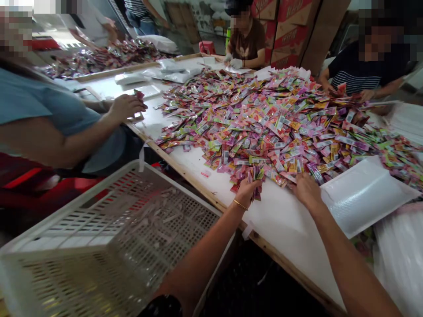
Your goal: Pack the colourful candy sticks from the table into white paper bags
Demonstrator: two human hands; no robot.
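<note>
A large heap of small, brightly printed sachets (244, 123) covers the white table (188, 160). My left hand (246, 193), with a thin bracelet at the wrist, is closed around a bunch of sachets (256, 181) at the heap's near edge. To its right, my right hand (307, 189) reaches to the same edge with its fingers bent at a pinkish sachet (288, 177); the fingertips are partly hidden, and whether they grip it is unclear. Close beside that hand lies a white padded mailer (366, 193).
A white plastic crate (99, 237) with scraps inside stands left of the table's wooden edge (198, 189). White packages (178, 72) lie farther back. Co-workers sit at the left, back and right. Plastic-wrapped material (399, 242) stands at right.
</note>
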